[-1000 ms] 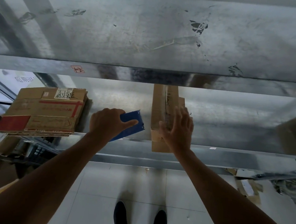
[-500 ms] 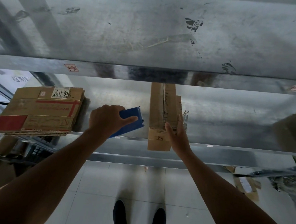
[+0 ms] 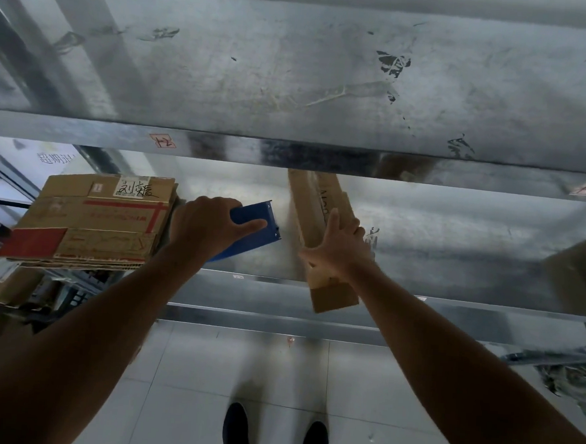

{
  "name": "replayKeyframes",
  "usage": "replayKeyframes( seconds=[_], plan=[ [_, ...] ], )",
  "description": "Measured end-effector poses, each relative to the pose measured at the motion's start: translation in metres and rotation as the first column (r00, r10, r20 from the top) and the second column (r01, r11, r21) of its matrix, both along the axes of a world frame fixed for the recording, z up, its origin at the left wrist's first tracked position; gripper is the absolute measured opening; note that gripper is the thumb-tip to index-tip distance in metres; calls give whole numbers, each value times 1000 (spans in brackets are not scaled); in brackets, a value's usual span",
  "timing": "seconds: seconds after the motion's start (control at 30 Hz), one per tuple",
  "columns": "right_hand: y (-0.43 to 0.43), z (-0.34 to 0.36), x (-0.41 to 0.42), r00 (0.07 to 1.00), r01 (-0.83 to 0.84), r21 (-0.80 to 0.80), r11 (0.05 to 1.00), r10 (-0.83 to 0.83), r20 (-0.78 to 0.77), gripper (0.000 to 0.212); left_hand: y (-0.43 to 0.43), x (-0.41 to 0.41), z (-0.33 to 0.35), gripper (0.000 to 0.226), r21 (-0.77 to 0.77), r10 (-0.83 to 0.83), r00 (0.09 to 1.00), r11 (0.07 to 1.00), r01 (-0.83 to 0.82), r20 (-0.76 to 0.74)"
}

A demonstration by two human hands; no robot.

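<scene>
Left forearm (image 3: pixel 114 314) and right forearm (image 3: pixel 448 351) bare to the frame edge, left hand (image 3: pixel 212 230) and right hand (image 3: pixel 341 252) bare too — pair of dark shoes (image 3: pixel 236 431), rounded toes, plain uppers.

Arms fwd, L hand (image 3: pixel 212 227) + R hand (image 3: pixel 337 255) both in grip

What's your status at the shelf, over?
Left grip holds blue panel. Right grip clasps carton, its end overhanging shelf edge. Cardboard stack close beside left grip.

Blue bookend (image 3: pixel 255 228); brown narrow box (image 3: pixel 321 237); red-striped cardboard stack (image 3: pixel 92 223).
</scene>
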State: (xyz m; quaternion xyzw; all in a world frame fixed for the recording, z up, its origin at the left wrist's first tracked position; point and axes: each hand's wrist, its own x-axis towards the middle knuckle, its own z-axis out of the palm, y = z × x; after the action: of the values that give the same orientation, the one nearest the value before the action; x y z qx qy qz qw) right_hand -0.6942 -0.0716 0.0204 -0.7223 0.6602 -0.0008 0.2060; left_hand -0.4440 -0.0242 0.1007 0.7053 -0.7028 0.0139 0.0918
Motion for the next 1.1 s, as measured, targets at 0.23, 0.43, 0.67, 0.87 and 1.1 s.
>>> replayKeyframes(
  seconds=[0.23,0.43,0.67,0.87,1.1],
  plan=[
    [-16,19,-77,902,-410,-43,911,398,-167,95,10,16,11,85,-46,21,999,999,-19,46],
    [-2,9,-31,948,-315,-166,935,303,-94,102,14,20,14,93,-28,8,1000,1000,-7,23],
    [-17,1,-37,889,-444,-111,889,421,-183,91,19,22,31,66,17,74,996,997,-74,47],
    [-31,19,-56,831,-534,-95,840,501,-242,85,23,22,30,67,7,60,998,998,-60,19],
    [10,22,-9,969,-234,-95,967,225,-103,88,20,24,28,75,23,18,1000,1000,-18,-1]
  ],
)
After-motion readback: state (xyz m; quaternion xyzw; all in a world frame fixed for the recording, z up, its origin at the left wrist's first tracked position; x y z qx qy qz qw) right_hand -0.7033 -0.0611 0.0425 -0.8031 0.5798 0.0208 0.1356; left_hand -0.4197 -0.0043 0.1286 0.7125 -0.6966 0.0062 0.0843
